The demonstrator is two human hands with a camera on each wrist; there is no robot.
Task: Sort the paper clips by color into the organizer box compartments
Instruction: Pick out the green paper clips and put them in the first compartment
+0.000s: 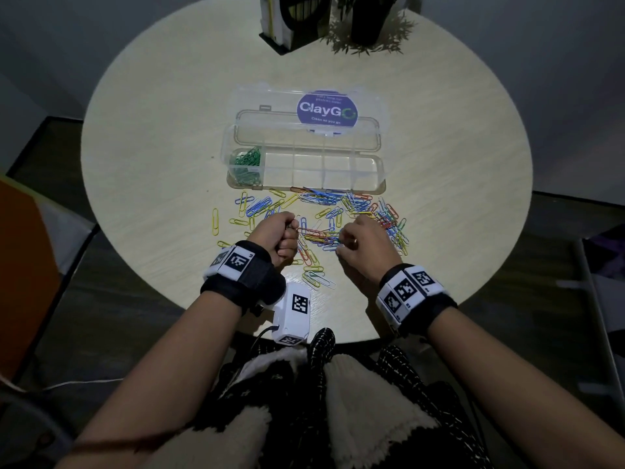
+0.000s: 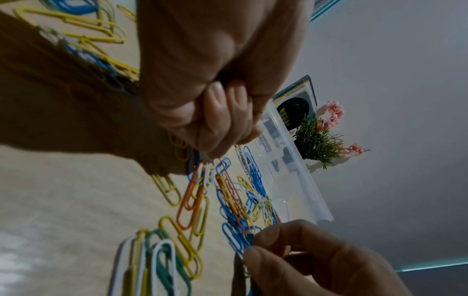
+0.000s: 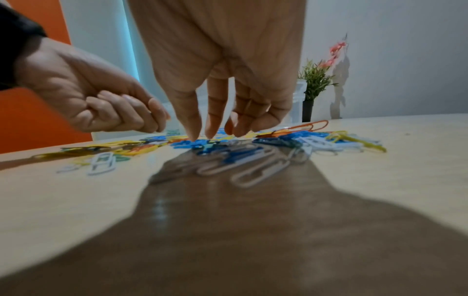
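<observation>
A round pale wood-grain desk point(image 1: 142, 157) stands in a dim room with grey walls, a potted plant point(image 1: 368, 25) at its far edge. The clear organizer box point(image 1: 306, 172) lies open with its long axis running left to right, green clips point(image 1: 246, 162) in its leftmost compartment, and the mixed paper clips point(image 1: 324, 214) strewn just in front pointing every way. The left hand point(image 1: 275, 236) is curled into a fist, its contents hidden; the right hand point(image 1: 363, 243) reaches fingertips down into the pile, whether gripping a clip I cannot tell.
</observation>
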